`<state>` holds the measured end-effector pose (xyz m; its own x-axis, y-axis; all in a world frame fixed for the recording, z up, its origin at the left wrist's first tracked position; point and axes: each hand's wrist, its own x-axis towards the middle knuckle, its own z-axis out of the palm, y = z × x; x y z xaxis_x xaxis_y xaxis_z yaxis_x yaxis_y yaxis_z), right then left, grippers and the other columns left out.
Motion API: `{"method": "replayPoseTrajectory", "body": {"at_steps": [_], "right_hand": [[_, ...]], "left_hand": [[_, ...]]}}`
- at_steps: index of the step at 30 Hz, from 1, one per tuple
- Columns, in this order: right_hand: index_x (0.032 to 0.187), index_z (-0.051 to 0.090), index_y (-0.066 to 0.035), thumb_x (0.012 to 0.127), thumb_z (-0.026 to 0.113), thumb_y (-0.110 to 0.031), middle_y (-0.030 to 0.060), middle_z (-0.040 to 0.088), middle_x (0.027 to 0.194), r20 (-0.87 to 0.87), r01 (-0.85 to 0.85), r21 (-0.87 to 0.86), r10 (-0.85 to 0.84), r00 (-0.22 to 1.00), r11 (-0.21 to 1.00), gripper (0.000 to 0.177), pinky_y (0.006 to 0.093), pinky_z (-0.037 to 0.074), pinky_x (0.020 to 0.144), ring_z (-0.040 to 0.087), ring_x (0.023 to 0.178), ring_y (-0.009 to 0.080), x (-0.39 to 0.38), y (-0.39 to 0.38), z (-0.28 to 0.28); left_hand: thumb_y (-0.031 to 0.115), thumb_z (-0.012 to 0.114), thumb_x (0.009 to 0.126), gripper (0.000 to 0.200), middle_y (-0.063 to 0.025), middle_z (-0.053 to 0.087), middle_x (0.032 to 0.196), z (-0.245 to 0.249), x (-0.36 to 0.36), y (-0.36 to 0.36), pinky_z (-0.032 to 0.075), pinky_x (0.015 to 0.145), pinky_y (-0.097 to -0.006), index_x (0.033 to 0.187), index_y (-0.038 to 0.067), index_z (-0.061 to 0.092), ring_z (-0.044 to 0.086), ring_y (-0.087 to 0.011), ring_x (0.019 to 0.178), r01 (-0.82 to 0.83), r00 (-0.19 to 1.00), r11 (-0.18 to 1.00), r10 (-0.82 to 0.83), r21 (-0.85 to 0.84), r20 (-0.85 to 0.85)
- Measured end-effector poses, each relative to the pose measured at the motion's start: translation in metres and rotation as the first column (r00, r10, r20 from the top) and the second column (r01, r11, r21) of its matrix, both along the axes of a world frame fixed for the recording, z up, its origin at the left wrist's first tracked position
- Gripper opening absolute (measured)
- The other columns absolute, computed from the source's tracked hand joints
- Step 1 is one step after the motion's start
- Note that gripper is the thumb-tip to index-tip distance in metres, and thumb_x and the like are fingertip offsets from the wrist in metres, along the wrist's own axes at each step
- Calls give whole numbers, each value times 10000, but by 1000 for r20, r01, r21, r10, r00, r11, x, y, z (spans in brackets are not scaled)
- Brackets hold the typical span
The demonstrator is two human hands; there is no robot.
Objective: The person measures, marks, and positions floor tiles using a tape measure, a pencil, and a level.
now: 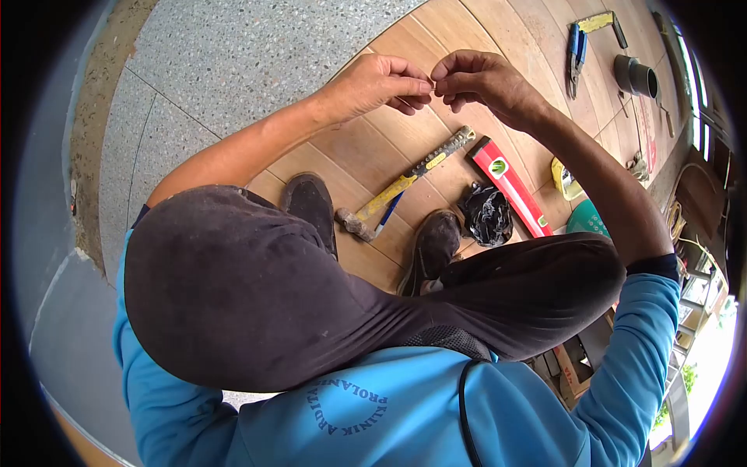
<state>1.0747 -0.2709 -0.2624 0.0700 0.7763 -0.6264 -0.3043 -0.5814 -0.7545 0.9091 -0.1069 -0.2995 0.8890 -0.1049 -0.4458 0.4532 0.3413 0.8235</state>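
Note:
My left hand (389,82) and my right hand (492,86) are raised over the wood-look floor tiles, their fingertips meeting at the top centre. Both have thumb and fingers pinched; anything between them is too small to make out. Below the hands lies a hammer (398,187) with a yellow and black handle, its head towards my shoes. A thin blue item (388,213) lies along its handle. To the right of the hammer are a red spirit level (512,187) and a crumpled black plastic bag (488,215).
Blue-handled cutters (576,56) lie at the upper right, near a yellow and black tool (596,22) and a grey pipe fitting (636,76). A yellow object (566,180) and a green perforated item (587,219) sit beyond the level. Speckled flooring (233,54) borders the tiles.

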Motion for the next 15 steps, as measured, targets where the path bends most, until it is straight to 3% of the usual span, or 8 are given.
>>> {"method": "replayPoseTrajectory", "body": {"at_steps": [3,7,10,12,15], "right_hand": [[1015,631,-4,898,635,-84,60,658,883,36,-15,15,15,999,1000,142,263,529,739,635,795,121,-7,-1,-4],[1038,627,16,903,650,-127,68,656,891,95,-13,25,11,995,1000,198,263,536,735,636,797,118,-13,-4,-7],[1015,639,37,911,647,-160,68,651,860,189,25,-89,-8,982,996,224,261,543,700,636,774,117,-18,-5,-7],[934,663,36,905,646,-182,78,657,807,177,23,-101,-5,984,995,221,266,556,672,644,733,129,-19,-10,-11],[866,674,43,914,630,-212,71,639,742,192,-40,-127,64,979,991,263,266,551,632,633,683,134,-24,-13,-11]], "left_hand": [[243,662,918,272,-99,676,946,-5,-3,-6,570,782,-302,1030,-5,655,665,-160,877,-30,999,996,27,-80,-43],[214,653,911,226,-77,658,902,-2,-4,-9,563,741,-289,994,4,649,644,-144,833,-12,996,1000,10,-27,-87],[201,647,905,202,-70,652,890,-10,-6,-18,555,715,-275,974,12,650,632,-135,809,-85,991,995,79,-56,-104],[195,644,902,190,-67,651,883,-13,-8,-23,550,701,-268,960,15,653,630,-133,795,-149,982,985,137,-91,-128],[167,632,895,160,-62,651,863,-15,-12,-30,548,704,-267,942,15,657,629,-127,776,-96,987,990,81,-104,-142]]}}
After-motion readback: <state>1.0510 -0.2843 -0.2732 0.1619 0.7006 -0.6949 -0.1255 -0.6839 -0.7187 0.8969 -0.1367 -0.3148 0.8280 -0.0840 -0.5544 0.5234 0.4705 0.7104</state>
